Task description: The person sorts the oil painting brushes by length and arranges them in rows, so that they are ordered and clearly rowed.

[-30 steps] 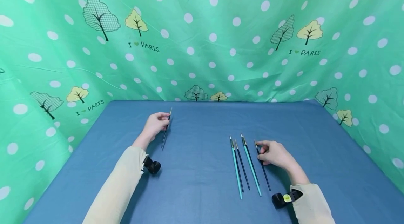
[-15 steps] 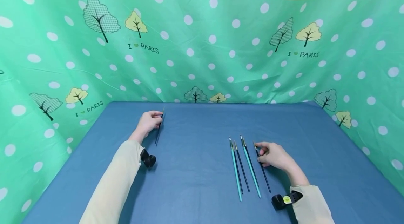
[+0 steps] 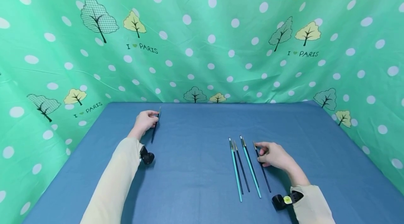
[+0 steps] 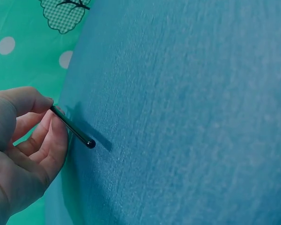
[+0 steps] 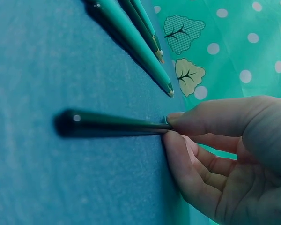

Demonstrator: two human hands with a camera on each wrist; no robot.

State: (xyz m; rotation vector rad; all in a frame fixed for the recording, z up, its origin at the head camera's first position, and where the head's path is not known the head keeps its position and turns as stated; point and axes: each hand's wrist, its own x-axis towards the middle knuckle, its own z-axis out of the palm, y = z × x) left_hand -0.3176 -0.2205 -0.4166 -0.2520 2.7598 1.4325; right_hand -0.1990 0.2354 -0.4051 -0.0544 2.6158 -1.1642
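Observation:
My left hand (image 3: 146, 122) pinches a thin dark-handled paintbrush (image 3: 155, 131) at the far left of the table, bristles pointing away. In the left wrist view the brush's rounded handle end (image 4: 90, 144) shows close over the cloth, its shadow beside it. On the right, my right hand (image 3: 275, 155) pinches another dark paintbrush (image 3: 265, 174) near its ferrule between thumb and fingers. Just left of that hand lie several more brushes: turquoise-handled ones, such as the left turquoise paintbrush (image 3: 236, 175), and dark ones, such as a dark paintbrush (image 3: 242, 168). All point roughly away from me.
A blue cloth (image 3: 195, 153) covers the table. Behind it and at both sides hangs a green dotted curtain (image 3: 176, 41) with printed trees. A black wrist camera (image 3: 147, 156) sits on the left sleeve, another black camera (image 3: 279, 202) on the right one.
My left hand has moved left and slightly farther away from the middle, carrying its paintbrush. The right hand and the brushes beside it have stayed in place.

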